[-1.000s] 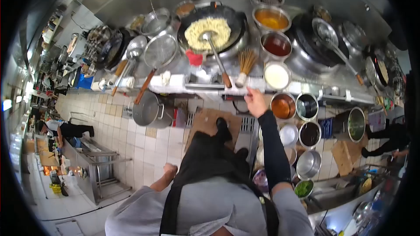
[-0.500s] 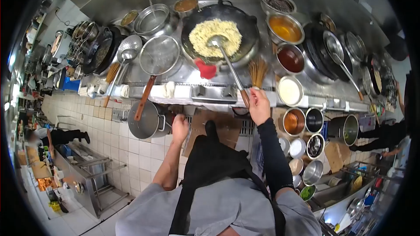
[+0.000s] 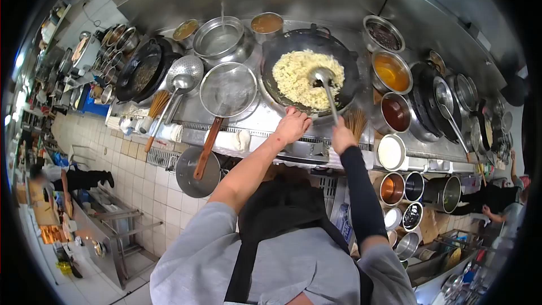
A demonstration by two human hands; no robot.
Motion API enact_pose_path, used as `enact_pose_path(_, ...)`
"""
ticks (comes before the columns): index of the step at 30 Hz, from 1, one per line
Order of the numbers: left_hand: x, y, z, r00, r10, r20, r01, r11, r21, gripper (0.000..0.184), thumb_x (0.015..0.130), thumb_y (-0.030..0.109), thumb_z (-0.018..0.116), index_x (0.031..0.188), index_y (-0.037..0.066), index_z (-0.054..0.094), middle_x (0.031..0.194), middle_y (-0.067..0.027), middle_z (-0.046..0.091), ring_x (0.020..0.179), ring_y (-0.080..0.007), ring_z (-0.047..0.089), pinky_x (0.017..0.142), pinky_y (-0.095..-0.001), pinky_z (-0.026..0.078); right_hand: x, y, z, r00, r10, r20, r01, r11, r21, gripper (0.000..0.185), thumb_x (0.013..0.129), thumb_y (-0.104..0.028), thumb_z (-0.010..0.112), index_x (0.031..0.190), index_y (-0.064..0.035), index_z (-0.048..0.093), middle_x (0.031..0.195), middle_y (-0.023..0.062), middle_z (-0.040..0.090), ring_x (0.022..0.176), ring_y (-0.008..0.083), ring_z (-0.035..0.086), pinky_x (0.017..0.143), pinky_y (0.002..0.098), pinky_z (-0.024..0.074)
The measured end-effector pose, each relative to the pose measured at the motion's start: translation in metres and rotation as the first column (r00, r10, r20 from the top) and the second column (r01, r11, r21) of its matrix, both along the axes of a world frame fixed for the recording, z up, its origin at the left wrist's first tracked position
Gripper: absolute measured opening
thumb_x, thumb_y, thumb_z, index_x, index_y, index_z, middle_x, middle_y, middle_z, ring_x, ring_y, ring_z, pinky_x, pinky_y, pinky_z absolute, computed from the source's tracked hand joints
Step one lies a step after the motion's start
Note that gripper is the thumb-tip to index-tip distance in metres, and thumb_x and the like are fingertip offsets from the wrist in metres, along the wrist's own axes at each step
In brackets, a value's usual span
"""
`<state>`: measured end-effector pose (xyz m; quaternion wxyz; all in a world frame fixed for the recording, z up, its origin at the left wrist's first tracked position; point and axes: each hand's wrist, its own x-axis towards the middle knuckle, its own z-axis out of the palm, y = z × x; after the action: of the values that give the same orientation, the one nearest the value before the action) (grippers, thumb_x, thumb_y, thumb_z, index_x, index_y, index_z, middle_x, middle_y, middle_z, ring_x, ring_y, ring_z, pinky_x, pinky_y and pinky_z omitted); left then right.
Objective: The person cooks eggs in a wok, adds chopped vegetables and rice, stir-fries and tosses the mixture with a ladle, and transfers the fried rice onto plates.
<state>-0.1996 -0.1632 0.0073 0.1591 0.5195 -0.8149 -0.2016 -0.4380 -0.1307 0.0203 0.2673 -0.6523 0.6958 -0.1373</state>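
A black wok (image 3: 353,79) sits on the range, holding pale yellow fried rice (image 3: 296,76). My left hand (image 3: 293,126) is closed at the wok's near edge, over its handle, which the fingers hide. My right hand (image 3: 343,136) grips the shaft of a steel ladle (image 3: 322,75). The ladle's bowl rests in the right part of the rice. A bamboo brush (image 3: 355,121) stands just right of the ladle's shaft.
Left of the wok lie a wire strainer (image 3: 228,89) with a wooden handle and a perforated skimmer (image 3: 185,73). Sauce bowls, one with amber liquid (image 3: 390,72) and one with dark red sauce (image 3: 395,113), line the right. A pot (image 3: 199,172) stands below the counter.
My left hand has risen from beside the pot to the wok's near edge, where a red cloth showed before. My right hand and the ladle have moved; the bowl now sits further right in the rice.
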Motion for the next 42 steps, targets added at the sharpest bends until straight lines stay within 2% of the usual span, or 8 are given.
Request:
enact_pose_path(9,-0.006,-0.022,-0.014,0.997,0.031,-0.072,-0.019,0.988,0.150,0.039,0.107,0.045,0.053,0.105,0.012,0.073,0.099,-0.0173,0.078,0.107,-0.0423,0.067,0.098,-0.0503,0.053,-0.032,0.030,0.031,0.959,0.272,-0.077,-0.264,0.959,0.099,0.056,0.106,-0.022,0.054,0.154,0.0040,0.040,0.099,0.0361,0.072,0.095,0.0543,0.070,0.086,0.0612,0.0542)
enact_pose_path(19,-0.018,0.010,-0.001,0.988,0.118,-0.100,-0.106,0.987,0.118,0.038,0.106,0.041,0.057,0.100,0.006,0.072,0.087,-0.0169,0.076,0.090,-0.0404,0.071,0.090,-0.0517,0.053,-0.009,0.030,0.019,0.854,0.499,0.148,-0.319,0.727,-0.608,0.065,0.105,-0.019,0.060,0.164,-0.0051,0.035,0.094,0.0271,0.075,0.077,0.0474,0.073,0.070,0.0532,0.0578)
enact_pose_path(21,-0.017,0.039,0.069,0.971,0.099,-0.217,-0.075,0.990,0.117,0.034,0.105,0.037,0.061,0.096,0.006,0.072,0.084,-0.0157,0.075,0.087,-0.0395,0.070,0.087,-0.0523,0.053,-0.016,0.091,0.174,0.881,0.044,0.471,-0.229,0.910,0.344,0.066,0.107,-0.014,0.057,0.168,-0.0111,0.033,0.085,0.0134,0.070,0.054,0.0241,0.067,0.051,0.0397,0.0541)
enact_pose_path(23,-0.008,0.067,0.119,0.962,0.074,-0.263,-0.071,0.997,0.022,0.028,0.103,0.031,0.067,0.094,0.004,0.071,0.079,-0.0155,0.073,0.083,-0.0386,0.069,0.082,-0.0521,0.053,-0.039,0.110,0.240,0.799,-0.082,0.596,-0.303,0.801,0.516,0.066,0.109,-0.010,0.053,0.171,-0.0160,0.030,0.076,0.0021,0.057,0.044,0.0079,0.053,0.041,0.0270,0.0455)
enact_pose_path(30,-0.028,0.053,-0.034,0.978,0.002,-0.211,-0.019,0.997,-0.078,0.024,0.105,0.028,0.065,0.101,0.005,0.061,0.074,-0.0237,0.067,0.078,-0.0489,0.066,0.080,-0.0564,0.053,-0.051,0.040,0.118,0.828,-0.057,0.557,-0.183,0.913,0.366,0.053,0.105,-0.013,0.060,0.155,-0.0024,0.047,0.065,0.0033,0.054,0.040,0.0116,0.049,0.036,0.0320,0.0390)
enact_pose_path(33,-0.015,0.101,-0.039,0.984,0.039,-0.174,-0.025,0.996,0.084,0.026,0.106,0.033,0.064,0.103,0.007,0.062,0.082,-0.0242,0.068,0.085,-0.0475,0.067,0.082,-0.0554,0.054,-0.046,0.036,0.076,0.957,0.280,0.074,-0.248,0.925,-0.287,0.060,0.101,-0.013,0.064,0.156,0.0009,0.046,0.086,0.0280,0.072,0.071,0.0464,0.070,0.065,0.0508,0.0548)
enact_pose_path(35,0.000,0.113,-0.024,0.983,-0.038,-0.180,0.063,0.989,0.134,0.027,0.105,0.033,0.065,0.101,0.007,0.063,0.083,-0.0237,0.068,0.084,-0.0470,0.067,0.081,-0.0553,0.054,-0.029,0.067,0.146,0.969,0.199,0.149,-0.174,0.971,-0.165,0.063,0.100,-0.013,0.064,0.157,0.0019,0.043,0.102,0.0356,0.070,0.093,0.0552,0.067,0.083,0.0530,0.0549)
enact_pose_path(42,0.000,0.013,0.031,0.968,-0.029,-0.250,0.035,0.999,0.020,0.024,0.104,0.028,0.064,0.100,0.005,0.064,0.085,-0.0216,0.073,0.086,-0.0457,0.069,0.082,-0.0566,0.052,-0.011,0.103,0.292,0.695,-0.271,0.665,0.055,0.943,0.328,0.065,0.110,-0.006,0.051,0.170,-0.0132,0.028,0.081,0.0014,0.055,0.047,0.0078,0.048,0.041,0.0252,0.0454)
